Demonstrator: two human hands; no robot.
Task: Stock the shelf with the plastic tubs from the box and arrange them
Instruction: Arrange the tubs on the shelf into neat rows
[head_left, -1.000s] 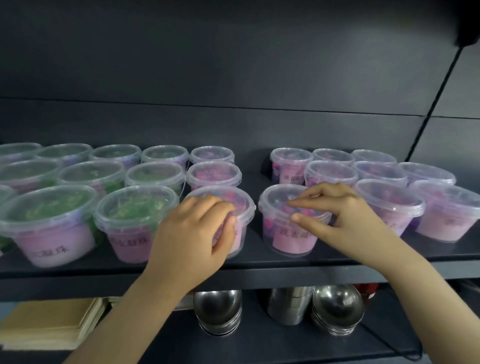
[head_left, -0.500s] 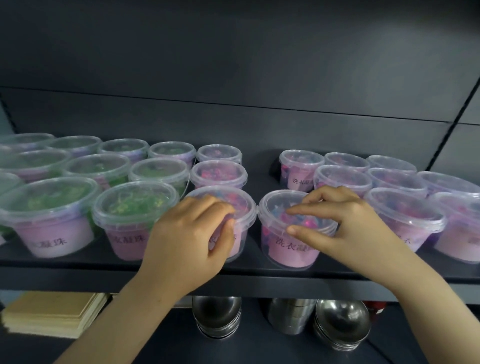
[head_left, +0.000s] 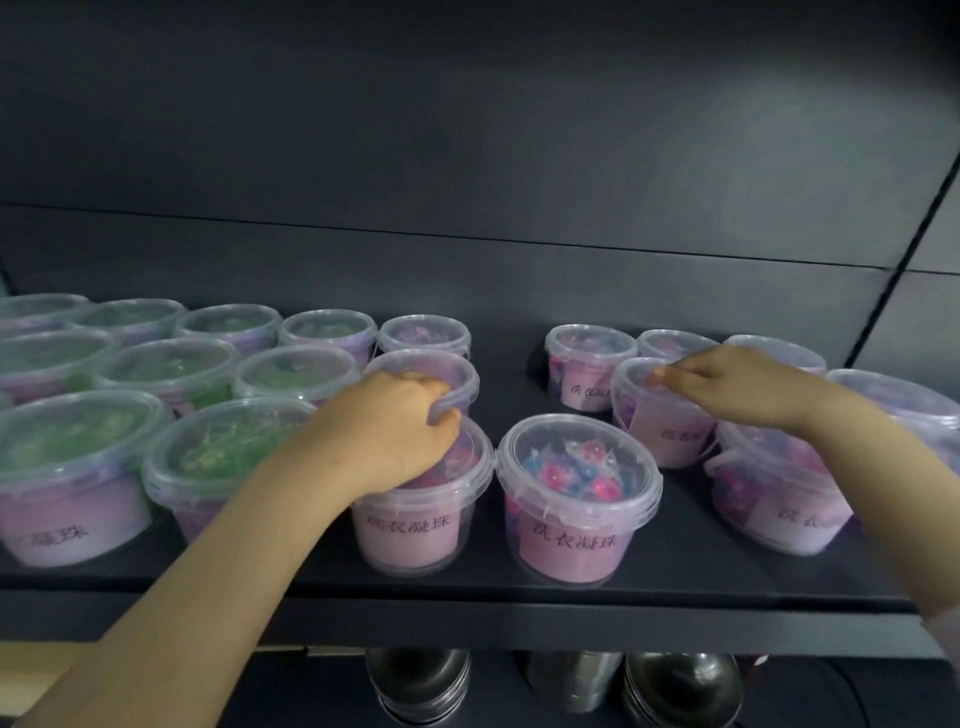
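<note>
Clear plastic tubs with pink labels stand in rows on a dark shelf (head_left: 519, 618). My left hand (head_left: 395, 431) reaches over a front pink tub (head_left: 415, 530) and grips the near rim of the pink tub behind it (head_left: 441, 371), thumb under the rim. My right hand (head_left: 727, 387) lies on top of a second-row pink tub (head_left: 660, 431) in the right group, fingertips hooked over its far-left rim. Between my arms, a front tub of pink and blue pods (head_left: 576, 493) stands untouched.
Several tubs with green contents (head_left: 78, 467) fill the shelf's left side. More pink tubs (head_left: 587, 364) line the back and the right (head_left: 779, 514). A bare gap of shelf (head_left: 511, 384) separates the two groups. Steel bowls (head_left: 418, 686) sit on the shelf below.
Both hands left the two front tubs and reached back to the second-row tubs. The view has moved closer to the shelf.
</note>
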